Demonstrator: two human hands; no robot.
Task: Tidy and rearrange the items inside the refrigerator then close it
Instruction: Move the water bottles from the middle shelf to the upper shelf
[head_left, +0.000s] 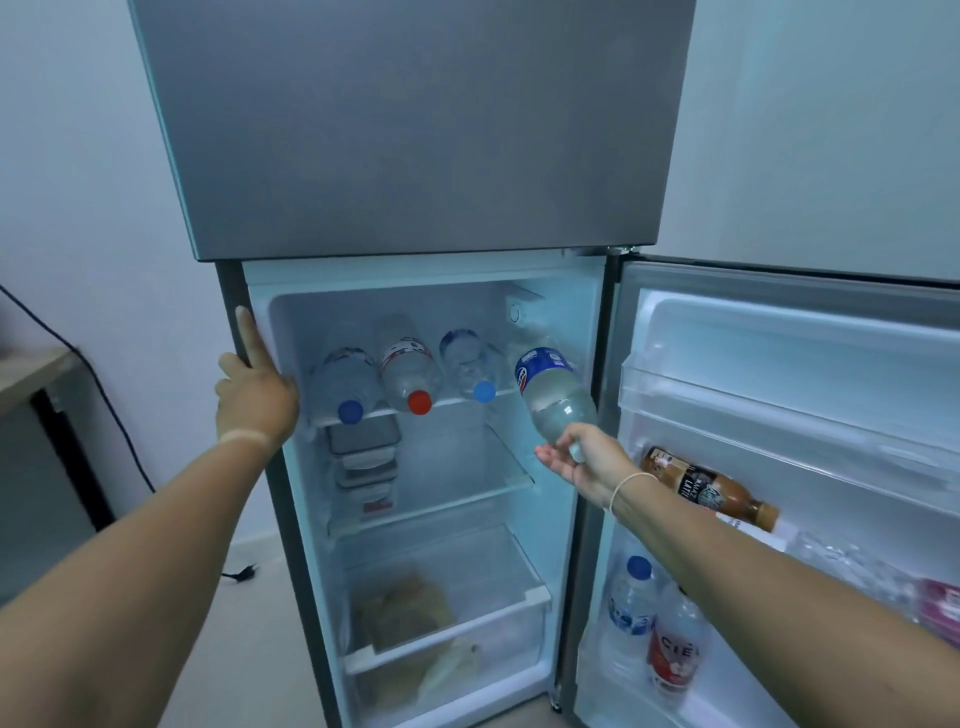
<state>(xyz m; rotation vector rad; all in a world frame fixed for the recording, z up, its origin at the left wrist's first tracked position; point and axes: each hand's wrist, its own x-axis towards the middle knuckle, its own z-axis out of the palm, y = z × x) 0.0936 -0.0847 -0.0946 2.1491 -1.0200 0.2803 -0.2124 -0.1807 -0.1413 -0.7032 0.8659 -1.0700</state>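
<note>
The refrigerator (415, 156) stands with its lower door (779, 364) swung open to the right. My right hand (582, 460) grips the cap end of a clear bottle with a blue label (553, 395), its base pointing into the right end of the top shelf (457, 400). Three bottles lie on that shelf: one with a blue cap (349, 387), one with a red cap (408, 371), another with a blue cap (470, 364). My left hand (254, 387) rests on the fridge's left front edge, fingers flat.
Stacked lidded containers (363, 457) sit under the top shelf at left. The crisper drawer (447, 618) holds bagged produce. In the door, a brown latte bottle (706, 488) lies tilted and two water bottles (654, 623) stand low. A desk (31, 374) and cable are at left.
</note>
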